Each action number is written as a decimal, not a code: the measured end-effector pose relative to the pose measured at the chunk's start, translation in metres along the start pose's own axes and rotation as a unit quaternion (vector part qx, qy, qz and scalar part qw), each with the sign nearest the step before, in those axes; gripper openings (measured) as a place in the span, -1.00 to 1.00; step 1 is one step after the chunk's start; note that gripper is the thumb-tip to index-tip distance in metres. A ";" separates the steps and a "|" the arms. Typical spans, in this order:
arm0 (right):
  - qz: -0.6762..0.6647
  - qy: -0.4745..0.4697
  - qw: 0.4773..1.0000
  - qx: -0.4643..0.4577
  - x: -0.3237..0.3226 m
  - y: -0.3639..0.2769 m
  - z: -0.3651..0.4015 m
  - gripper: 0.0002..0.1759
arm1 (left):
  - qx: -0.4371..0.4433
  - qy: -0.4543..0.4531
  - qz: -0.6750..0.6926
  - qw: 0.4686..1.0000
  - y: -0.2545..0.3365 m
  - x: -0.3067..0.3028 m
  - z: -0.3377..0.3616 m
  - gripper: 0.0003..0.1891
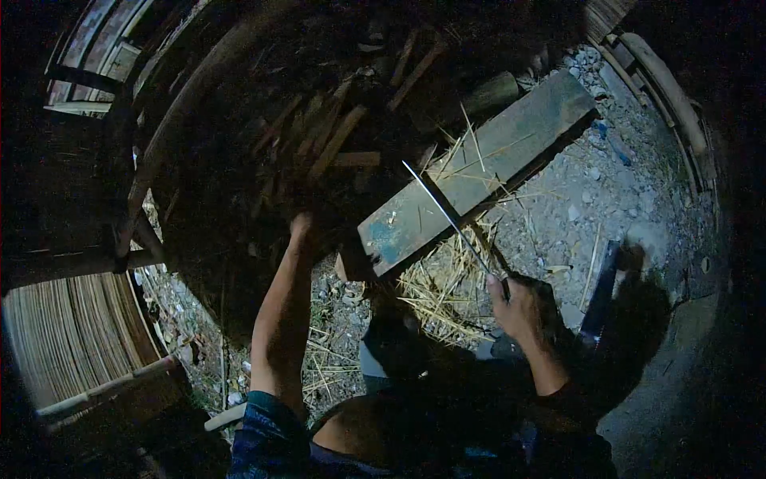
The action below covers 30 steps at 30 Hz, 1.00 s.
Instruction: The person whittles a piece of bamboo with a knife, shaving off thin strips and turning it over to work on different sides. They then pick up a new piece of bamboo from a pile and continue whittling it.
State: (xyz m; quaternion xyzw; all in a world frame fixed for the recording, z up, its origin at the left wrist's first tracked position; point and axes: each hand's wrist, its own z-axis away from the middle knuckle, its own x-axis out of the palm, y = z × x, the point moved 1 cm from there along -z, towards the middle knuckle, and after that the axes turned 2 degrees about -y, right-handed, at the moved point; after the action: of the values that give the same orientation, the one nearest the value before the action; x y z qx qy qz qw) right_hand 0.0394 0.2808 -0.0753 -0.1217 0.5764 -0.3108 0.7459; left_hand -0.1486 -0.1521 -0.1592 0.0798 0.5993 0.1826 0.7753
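My right hand (520, 310) is closed around the handle of a long knife (451, 219). Its narrow blade points up and left, over the near edge of a thick wooden plank (511, 148) that lies slantwise on the ground. My left hand (302, 225) reaches into the dark beside a heap of split wood sticks (339, 144). Shadow hides its fingers, so I cannot make out whether it grips anything. Thin straw-like slivers (443, 299) lie below the blade, and a few more rest across the plank.
Gravelly ground (574, 207) stretches to the right of the plank. A slatted bamboo panel (76, 335) stands at the lower left. Wooden poles (666, 88) border the upper right. A dark, straight-edged object (600, 291) lies right of my right hand.
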 end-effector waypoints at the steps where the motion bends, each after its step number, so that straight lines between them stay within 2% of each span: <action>1: -0.014 -0.002 1.000 -0.005 0.001 0.002 0.000 -0.39 | -0.008 0.026 0.018 0.999 -0.002 -0.002 0.002 -0.75; 2: -0.029 -0.004 1.000 -0.010 0.001 0.002 -0.001 -0.39 | -0.017 0.061 0.044 0.997 -0.006 -0.007 0.006 -0.76; 3: -0.026 -0.077 0.996 0.048 -0.006 -0.003 -0.004 -0.37 | -0.026 0.095 0.079 0.992 -0.009 -0.015 0.011 -0.76; 5: -0.056 -0.054 0.996 0.040 0.006 0.011 -0.001 -0.37 | -0.035 0.147 0.165 0.975 -0.006 -0.036 0.025 -0.77; 6: -0.083 -0.033 0.996 0.028 0.011 0.016 0.000 -0.36 | -0.034 0.144 0.163 0.975 0.017 -0.049 0.038 -0.77; 7: -0.084 -0.035 0.995 0.031 0.009 0.015 0.002 -0.36 | -0.029 0.183 0.320 0.929 0.063 -0.077 0.062 -0.80; 8: -0.079 -0.053 0.994 0.055 0.006 0.014 0.004 -0.36 | -0.026 0.216 0.468 0.857 0.095 -0.096 0.083 -0.84; 9: -0.074 -0.071 0.992 0.078 0.005 0.013 0.006 -0.35 | -0.027 0.213 0.467 0.858 0.106 -0.100 0.095 -0.84; 10: -0.074 -0.072 0.991 0.082 0.009 0.018 0.009 -0.35 | 0.014 0.255 0.434 0.864 0.112 -0.104 0.107 -0.86; 11: -0.028 0.002 1.000 0.007 0.014 0.023 0.015 -0.42 | 0.056 0.294 0.399 0.867 0.121 -0.108 0.119 -0.88; 12: 0.019 0.077 0.995 -0.067 0.017 0.026 0.018 -0.47 | 0.055 0.290 0.398 0.868 0.137 -0.113 0.134 -0.88; 13: -0.100 -0.017 0.994 0.029 0.002 0.012 0.012 -0.47 | 0.059 0.269 0.450 0.850 0.156 -0.118 0.148 -0.85; 14: -0.101 -0.017 0.994 0.032 0.000 0.008 0.011 -0.47 | 0.063 0.246 0.499 0.829 0.173 -0.119 0.157 -0.83; 16: -0.100 0.013 0.995 0.001 -0.006 -0.004 0.010 -0.50 | 0.020 0.211 0.490 0.845 0.195 -0.113 0.163 -0.80; 17: -0.131 -0.033 0.991 0.008 -0.021 -0.017 0.007 -0.53 | 0.042 0.206 0.496 0.842 0.195 -0.103 0.160 -0.75; 18: -0.133 -0.031 0.991 0.011 -0.019 -0.020 0.007 -0.53 | 0.045 0.226 0.446 0.865 0.201 -0.093 0.154 -0.68; 20: -0.196 0.001 0.980 -0.034 -0.016 -0.022 0.007 -0.53 | 0.048 0.218 0.498 0.838 0.218 -0.087 0.158 -0.64; 21: -0.136 0.002 0.989 -0.052 -0.019 -0.022 0.007 -0.51 | 0.050 0.212 0.498 0.839 0.220 -0.085 0.158 -0.64; 24: -0.166 -0.032 0.985 -0.029 -0.012 -0.023 0.009 -0.47 | 0.023 0.206 0.486 0.849 0.218 -0.083 0.162 -0.65; 26: -0.184 -0.017 0.983 -0.010 0.007 -0.019 0.015 -0.45 | 0.035 0.201 0.454 0.867 0.215 -0.082 0.166 -0.67; 28: -0.149 0.094 0.978 -0.110 0.019 -0.027 0.013 -0.48 | 0.009 0.199 0.459 0.866 0.221 -0.083 0.171 -0.70; 29: -0.214 0.066 0.970 -0.094 0.017 -0.028 0.011 -0.51 | 0.032 0.188 0.473 0.860 0.223 -0.083 0.171 -0.72; 30: -0.215 0.067 0.970 -0.090 0.020 -0.026 0.008 -0.51 | 0.054 0.176 0.487 0.854 0.225 -0.084 0.172 -0.74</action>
State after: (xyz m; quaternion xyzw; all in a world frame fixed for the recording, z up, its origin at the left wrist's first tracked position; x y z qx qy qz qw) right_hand 0.0412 0.2473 -0.0741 -0.2879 0.6107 -0.4181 0.6077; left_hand -0.0443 0.0397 0.0396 0.3700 0.6191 0.5153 0.4630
